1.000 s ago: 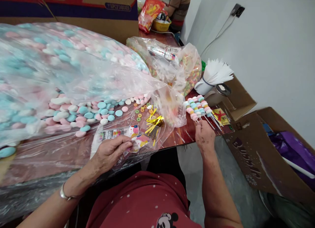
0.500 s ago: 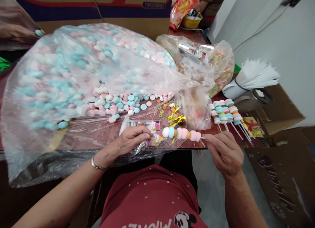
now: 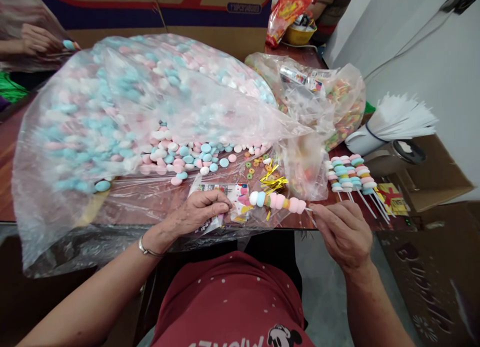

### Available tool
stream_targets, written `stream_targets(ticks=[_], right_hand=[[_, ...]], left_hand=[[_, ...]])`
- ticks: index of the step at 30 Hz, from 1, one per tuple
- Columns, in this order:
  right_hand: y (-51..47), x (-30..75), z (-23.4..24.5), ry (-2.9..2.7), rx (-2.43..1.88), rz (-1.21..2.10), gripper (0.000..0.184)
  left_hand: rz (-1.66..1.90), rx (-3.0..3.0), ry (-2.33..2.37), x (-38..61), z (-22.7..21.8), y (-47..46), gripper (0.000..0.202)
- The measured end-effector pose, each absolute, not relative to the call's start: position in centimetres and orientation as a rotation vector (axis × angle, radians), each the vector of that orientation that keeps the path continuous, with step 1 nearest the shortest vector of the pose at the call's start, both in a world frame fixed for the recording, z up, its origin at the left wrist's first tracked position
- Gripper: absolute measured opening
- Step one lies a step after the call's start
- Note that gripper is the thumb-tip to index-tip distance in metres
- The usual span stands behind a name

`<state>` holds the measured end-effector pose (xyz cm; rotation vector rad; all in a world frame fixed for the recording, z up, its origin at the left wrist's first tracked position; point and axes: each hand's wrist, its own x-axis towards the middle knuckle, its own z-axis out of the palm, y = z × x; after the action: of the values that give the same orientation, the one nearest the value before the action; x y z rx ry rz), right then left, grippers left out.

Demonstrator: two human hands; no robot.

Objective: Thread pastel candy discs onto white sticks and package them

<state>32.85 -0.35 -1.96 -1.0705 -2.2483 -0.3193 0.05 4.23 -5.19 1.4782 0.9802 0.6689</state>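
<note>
My right hand [image 3: 343, 229] is closed, thumb and fingers pinching the white stick of a candy skewer [image 3: 277, 201]. White, blue and pink candies are threaded on it with small cereal-like rings between them. To its left, my left hand [image 3: 204, 209] is closed in a pinch on a clear printed plastic bag [image 3: 242, 193], just short of the skewer's white tip. Beneath and around that hand lie printed wrappers. Gold twist ties [image 3: 273, 179] lie behind the skewer. Several finished-looking skewers [image 3: 350, 174] rest side by side to the right.
A huge clear bag of candies [image 3: 112, 102] covers the table's left, spilling loose candies [image 3: 187, 157]. Behind on the right are a bag of colored rings [image 3: 337, 94], a mug of white sticks [image 3: 365, 137] and a cardboard box [image 3: 442, 167]. Another person's hand [image 3: 37, 39] is at upper left.
The view has shifted slightly, so the table things appear farther right. My hands and the skewer hold nearly the same pose. The other person's hand at upper left has moved a little.
</note>
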Motion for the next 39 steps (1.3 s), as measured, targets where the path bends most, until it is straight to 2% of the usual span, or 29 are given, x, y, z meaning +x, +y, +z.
stream_targets(ticks=[11, 21, 39], right_hand=[[-0.1, 33.3, -1.5, -2.360, -1.039, -0.294, 0.024], [-0.1, 33.2, -2.0, -2.269, -1.062, -0.327, 0.037], [-0.4, 32.2, -1.7, -2.298, -1.048, -0.368, 0.038]], left_hand=[[0.524, 1.434, 0.887, -0.2, -5.4, 4.9, 0.022], [0.523, 1.337, 0.836, -0.8, -5.5, 5.0, 0.023], [0.542, 1.237, 0.941, -0.4, -5.4, 4.8, 0.024]])
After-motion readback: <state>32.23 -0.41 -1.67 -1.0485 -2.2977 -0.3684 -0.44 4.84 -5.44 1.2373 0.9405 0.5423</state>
